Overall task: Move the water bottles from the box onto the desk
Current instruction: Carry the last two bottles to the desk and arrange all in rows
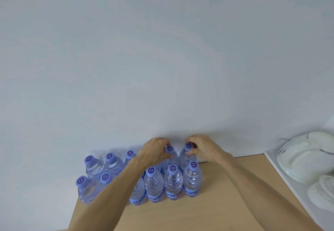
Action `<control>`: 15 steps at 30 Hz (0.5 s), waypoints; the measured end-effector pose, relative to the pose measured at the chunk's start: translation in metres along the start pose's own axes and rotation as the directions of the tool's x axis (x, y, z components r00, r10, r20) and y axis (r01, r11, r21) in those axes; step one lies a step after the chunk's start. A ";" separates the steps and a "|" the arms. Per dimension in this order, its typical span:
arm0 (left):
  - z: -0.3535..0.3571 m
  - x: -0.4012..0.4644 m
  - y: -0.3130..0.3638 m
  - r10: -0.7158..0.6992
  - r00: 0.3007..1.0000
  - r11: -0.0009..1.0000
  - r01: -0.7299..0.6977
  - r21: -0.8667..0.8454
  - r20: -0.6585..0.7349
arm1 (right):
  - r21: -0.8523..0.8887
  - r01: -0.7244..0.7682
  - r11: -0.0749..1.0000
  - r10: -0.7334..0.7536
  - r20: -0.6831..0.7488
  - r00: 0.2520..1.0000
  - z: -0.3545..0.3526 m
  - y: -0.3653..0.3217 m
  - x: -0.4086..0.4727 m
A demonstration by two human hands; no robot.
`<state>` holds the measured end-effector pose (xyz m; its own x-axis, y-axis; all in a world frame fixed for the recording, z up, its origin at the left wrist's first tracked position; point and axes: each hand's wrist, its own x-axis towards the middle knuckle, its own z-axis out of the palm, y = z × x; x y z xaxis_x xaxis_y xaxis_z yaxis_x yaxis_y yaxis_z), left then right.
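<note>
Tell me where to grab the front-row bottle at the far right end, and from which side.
Grip the front-right bottle around its neck just under the purple cap, coming from above or its right. It stands upright, neighbours crowd its left and rear, and bare desk lies right.

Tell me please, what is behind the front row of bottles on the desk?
Behind the front row stands a second row of bottles against the wall. The left hand and right hand each grip one there by the neck. The left forearm covers part of both rows.
</note>
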<state>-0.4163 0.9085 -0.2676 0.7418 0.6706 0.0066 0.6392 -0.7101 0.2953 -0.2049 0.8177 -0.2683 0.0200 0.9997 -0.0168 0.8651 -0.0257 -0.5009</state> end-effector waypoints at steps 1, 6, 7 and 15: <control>0.002 0.001 0.000 -0.017 1.000 1.000 0.017 0.006 -0.004 | 0.004 -0.003 1.000 0.003 0.003 1.000 0.000 0.000 -0.001; 0.005 0.001 -0.002 -0.007 1.000 1.000 0.007 0.003 -0.006 | 0.011 -0.035 0.999 0.035 0.007 0.999 0.002 0.000 -0.001; 0.004 -0.002 -0.004 0.021 1.000 1.000 -0.021 -0.006 -0.009 | 0.005 -0.054 0.999 0.054 0.018 0.998 0.002 -0.001 -0.001; -0.034 -0.052 -0.046 0.058 0.930 0.985 -0.112 -0.130 -0.364 | -0.086 0.096 0.992 -0.116 -0.276 0.954 0.011 -0.056 0.003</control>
<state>-0.4910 0.9136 -0.2492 0.6527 0.6605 0.3711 0.5203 -0.7469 0.4140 -0.2590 0.8220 -0.2494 0.0569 0.9580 0.2810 0.9028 0.0708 -0.4242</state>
